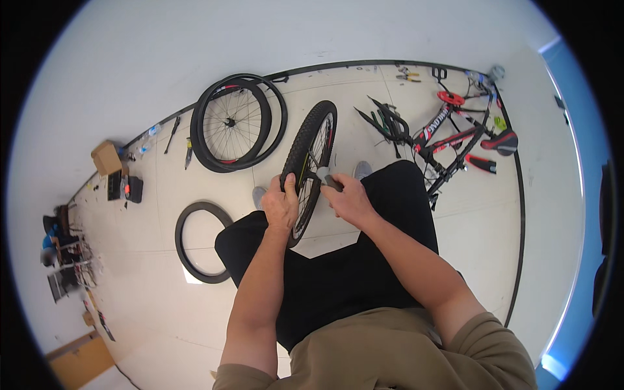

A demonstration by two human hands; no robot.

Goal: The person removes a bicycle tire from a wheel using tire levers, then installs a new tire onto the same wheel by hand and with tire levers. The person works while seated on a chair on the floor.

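While left hand (281,203) clasps the wheel (311,156), right hand (348,198) grips a tool (330,179)

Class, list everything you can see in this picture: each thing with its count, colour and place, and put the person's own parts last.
Knobby-tyred wheel: one, black, upright between the knees, gripped by both hands.
Small tool: one, grey and black, at the wheel's rim in the right hand.
Spoked wheels: a leaning stack, black, against the far wall; exact count unclear.
Loose tyre: one, black, flat on the floor at left.
Bicycle frame: one, red and black, wheel-less, on the floor at right.
Cardboard box: one, brown, by the left wall.
Left hand: on the tyre.
Right hand: on the tool.
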